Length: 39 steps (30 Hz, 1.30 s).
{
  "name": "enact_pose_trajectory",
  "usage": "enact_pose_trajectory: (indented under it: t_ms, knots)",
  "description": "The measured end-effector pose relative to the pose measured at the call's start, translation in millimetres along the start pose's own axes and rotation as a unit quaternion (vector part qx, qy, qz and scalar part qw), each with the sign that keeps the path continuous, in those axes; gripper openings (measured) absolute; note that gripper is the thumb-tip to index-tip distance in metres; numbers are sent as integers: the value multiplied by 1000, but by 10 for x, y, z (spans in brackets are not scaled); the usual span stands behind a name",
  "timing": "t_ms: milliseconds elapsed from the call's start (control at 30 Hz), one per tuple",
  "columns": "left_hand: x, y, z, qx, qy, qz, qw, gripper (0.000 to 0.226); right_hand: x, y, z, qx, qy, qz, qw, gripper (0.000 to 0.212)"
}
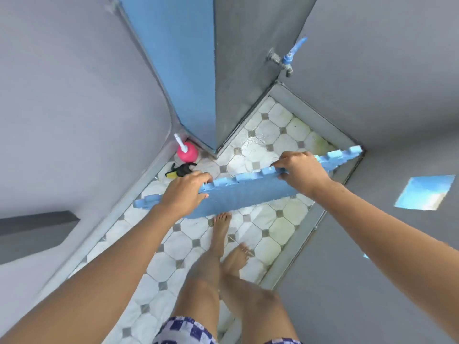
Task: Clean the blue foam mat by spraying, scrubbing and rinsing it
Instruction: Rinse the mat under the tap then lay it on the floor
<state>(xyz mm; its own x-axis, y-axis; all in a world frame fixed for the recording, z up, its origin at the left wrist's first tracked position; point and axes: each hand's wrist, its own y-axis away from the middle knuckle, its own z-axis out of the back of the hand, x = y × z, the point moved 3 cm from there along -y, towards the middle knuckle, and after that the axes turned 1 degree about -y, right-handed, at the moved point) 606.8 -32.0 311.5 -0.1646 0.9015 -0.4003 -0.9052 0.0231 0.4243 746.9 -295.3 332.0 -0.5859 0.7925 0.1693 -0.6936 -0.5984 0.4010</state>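
Grips the blue foam mat [248,194] by its notched top edge with left hand [183,192] and right hand [300,170], well apart, fingers curled over the foam. Holds it upright on edge over the tiled floor [273,244], below the wall tap [285,60]. Shows wet tiles under the tap, no water running. Leaves the pink bottle [187,152] and the black-and-yellow tool [180,170] in the corner untouched. Cannot tell whether spraying or scrubbing is done; likely between steps, rinsing probably still ahead.
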Motion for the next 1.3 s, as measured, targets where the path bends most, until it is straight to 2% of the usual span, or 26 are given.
enact_pose_trajectory:
  t_ms: [100, 200, 367, 567, 667, 767, 967, 1033, 1133, 1300]
  knots:
    - [451, 735, 147, -12, 33, 68, 997, 33, 844, 34, 196, 78, -3, 38, 996, 16]
    - [951, 1493, 256, -42, 76, 152, 985, 28, 1717, -7, 380, 118, 16, 106, 987, 12]
    - [1772, 2760, 200, -104, 173, 297, 933, 20, 3246, -140, 413, 151, 56, 244, 956, 22]
    - [2265, 4317, -359, -187, 271, 468, 820, 21, 5052, -72, 52, 203, 124, 392, 888, 16]
    - [2232, 5033, -836, -227, 285, 542, 758, 22, 5803, 194, -263, 230, 181, 448, 845, 7]
    - [2041, 5616, -1366, -265, 305, 602, 689, 20, 6433, 566, -615, 248, 207, 499, 804, 14]
    - [1665, 6375, -2264, -330, 369, 643, 585, 23, 7396, 1187, -1377, 281, 288, 585, 704, 8]
    - [1634, 6544, -2508, -349, 377, 652, 558, 24, 7712, 1348, -1592, 283, 316, 602, 676, 16]
    - [1657, 6718, -2827, -390, 374, 663, 518, 20, 8174, 1468, -1902, 280, 341, 615, 653, 36]
    - [1912, 6908, -3301, -427, 407, 680, 436, 22, 8877, 1594, -2511, 272, 377, 623, 629, 14]
